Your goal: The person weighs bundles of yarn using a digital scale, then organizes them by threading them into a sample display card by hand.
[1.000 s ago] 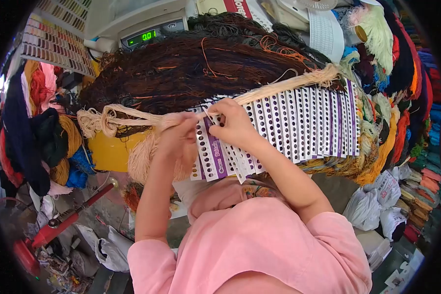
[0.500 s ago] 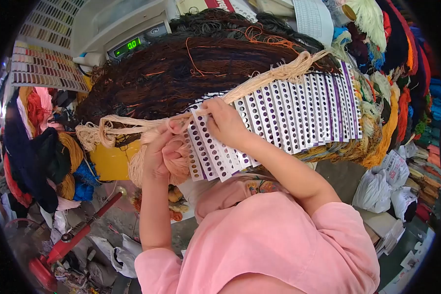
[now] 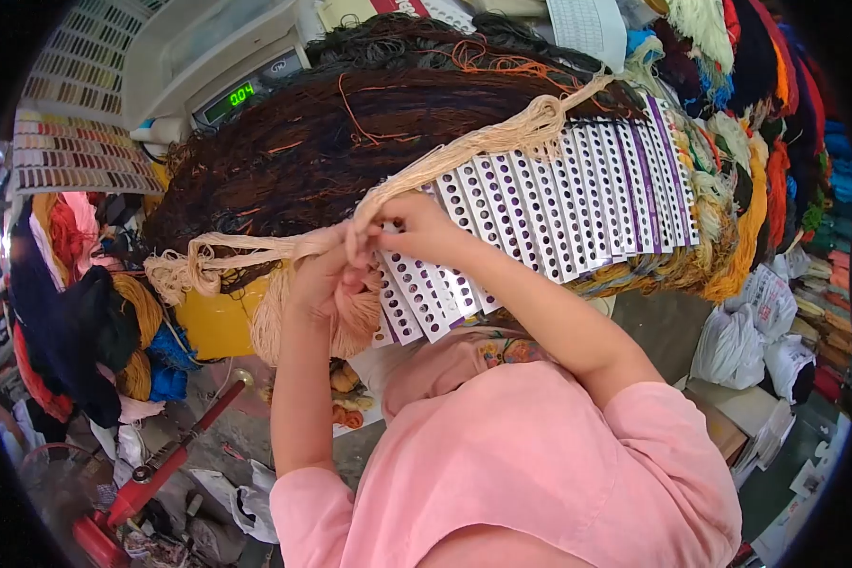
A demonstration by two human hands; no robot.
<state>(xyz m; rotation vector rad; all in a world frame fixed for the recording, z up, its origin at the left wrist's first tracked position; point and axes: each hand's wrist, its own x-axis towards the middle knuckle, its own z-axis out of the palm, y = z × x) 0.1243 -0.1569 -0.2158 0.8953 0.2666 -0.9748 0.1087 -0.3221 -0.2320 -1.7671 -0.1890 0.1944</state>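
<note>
A long cream-peach thread skein (image 3: 483, 142) stretches diagonally over a dark brown yarn heap (image 3: 284, 151) and a row of white thread cards (image 3: 540, 204) with punched holes. My left hand (image 3: 324, 276) is closed around the middle of the skein, and a peach bundle (image 3: 273, 317) hangs below it. Touching the left fingers, my right hand (image 3: 428, 232) pinches the skein where it bends near the cards' left end. Its fingertips are partly hidden among the strands. A looped tail of the skein lies to the left of both hands.
Behind the heap stands a scale with a green lit display (image 3: 243, 95). Thread colour charts (image 3: 80, 156) are at the upper left. Coloured skeins hang on both sides. A red metal bar (image 3: 175, 454) slants at lower left; white plastic bags (image 3: 743, 331) sit at right.
My right hand has shifted slightly left and down, its fingers now meeting my left hand at the skein. The scale display went from -0.01 to 0.04. The view has tilted slightly.
</note>
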